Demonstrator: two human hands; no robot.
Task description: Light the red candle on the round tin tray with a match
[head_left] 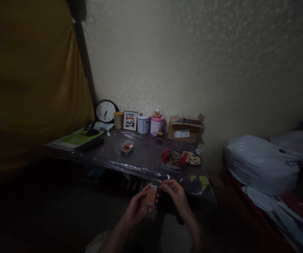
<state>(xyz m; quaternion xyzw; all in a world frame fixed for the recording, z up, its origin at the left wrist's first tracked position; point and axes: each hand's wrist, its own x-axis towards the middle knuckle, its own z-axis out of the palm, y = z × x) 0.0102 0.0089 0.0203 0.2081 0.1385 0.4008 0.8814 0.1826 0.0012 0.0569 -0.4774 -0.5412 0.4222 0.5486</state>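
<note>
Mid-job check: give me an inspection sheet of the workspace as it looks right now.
Surface: table under a clear plastic sheet, dimly lit.
Job's things: small box in hand; second box lying on the table.
Clutter: left plate and right plate holding small sticks; clock, framed picture, white tin, pink tin, cardboard box and books at the back.
Grippers: left hand grips the small box; right hand fingertips at its top end, contact unclear.
Cables: nothing seen.
Surroundings: textured wall, yellow cloth left, filled bags right.

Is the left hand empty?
No, the left hand holds a small orange box, with the right hand at its top edge.
</note>
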